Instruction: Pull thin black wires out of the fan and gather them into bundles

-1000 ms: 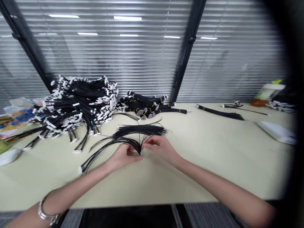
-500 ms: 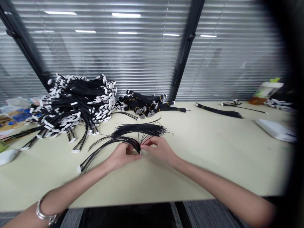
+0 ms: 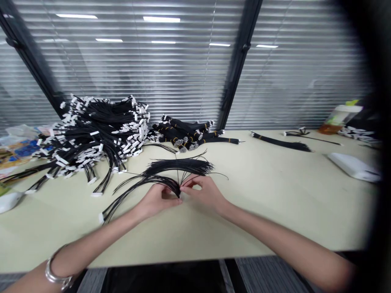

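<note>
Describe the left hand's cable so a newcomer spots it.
On the pale table, front-right of the big cable pile, find the left hand. The cable arches leftward from it. Unlike that pile, it is hand-held, its white plug lying nearest the table's front edge.

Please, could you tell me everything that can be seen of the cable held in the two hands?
The cable is a loose bunch of thin black wires that look plastic-coated. At its lower left end a white, block-shaped connector shows, beside the left forearm. From there the wires arch up and rightward, some splaying apart, and gather tightly where the hands meet. The left hand pinches this gathered end; the right hand pinches wires beside it. Finer detail there is too small to tell.
</note>
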`<state>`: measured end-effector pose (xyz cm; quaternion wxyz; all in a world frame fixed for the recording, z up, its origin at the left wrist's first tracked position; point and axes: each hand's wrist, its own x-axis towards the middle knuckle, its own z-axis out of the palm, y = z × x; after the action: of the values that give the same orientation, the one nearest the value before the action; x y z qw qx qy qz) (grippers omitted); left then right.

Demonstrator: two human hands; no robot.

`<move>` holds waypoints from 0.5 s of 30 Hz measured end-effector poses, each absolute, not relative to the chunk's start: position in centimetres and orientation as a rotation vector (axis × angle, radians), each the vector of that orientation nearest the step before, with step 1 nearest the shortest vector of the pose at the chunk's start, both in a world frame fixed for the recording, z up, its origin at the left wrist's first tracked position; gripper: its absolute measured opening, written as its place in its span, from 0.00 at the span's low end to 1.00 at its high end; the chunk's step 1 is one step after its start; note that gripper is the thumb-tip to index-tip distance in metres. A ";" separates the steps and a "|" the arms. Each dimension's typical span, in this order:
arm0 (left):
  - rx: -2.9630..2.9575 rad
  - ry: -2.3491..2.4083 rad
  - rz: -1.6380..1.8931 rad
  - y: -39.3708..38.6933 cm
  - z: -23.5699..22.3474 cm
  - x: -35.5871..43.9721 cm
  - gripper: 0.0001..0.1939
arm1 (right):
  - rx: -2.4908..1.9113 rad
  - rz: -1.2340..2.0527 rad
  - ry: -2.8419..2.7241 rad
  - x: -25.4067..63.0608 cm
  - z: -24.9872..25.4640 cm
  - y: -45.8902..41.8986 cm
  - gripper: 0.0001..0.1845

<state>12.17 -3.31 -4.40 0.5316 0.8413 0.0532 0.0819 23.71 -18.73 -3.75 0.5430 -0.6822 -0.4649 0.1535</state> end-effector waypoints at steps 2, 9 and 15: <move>2.022 0.124 0.187 -3.3 -4.5 12.2 0.15 | -1.618 0.350 -1.117 23.7 -3.8 -18.7 0.05; 2.026 0.116 0.179 -3.2 -4.7 12.3 0.15 | -1.613 0.298 -1.144 23.4 -3.5 -18.7 0.02; 1.996 0.129 0.174 -3.2 -4.7 12.2 0.16 | -1.602 0.287 -1.201 23.2 -3.5 -18.7 0.04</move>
<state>12.24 -3.15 -4.74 0.5372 0.8385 0.0544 0.0733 23.19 -18.73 -3.54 0.5308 -0.6713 -0.5031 0.1204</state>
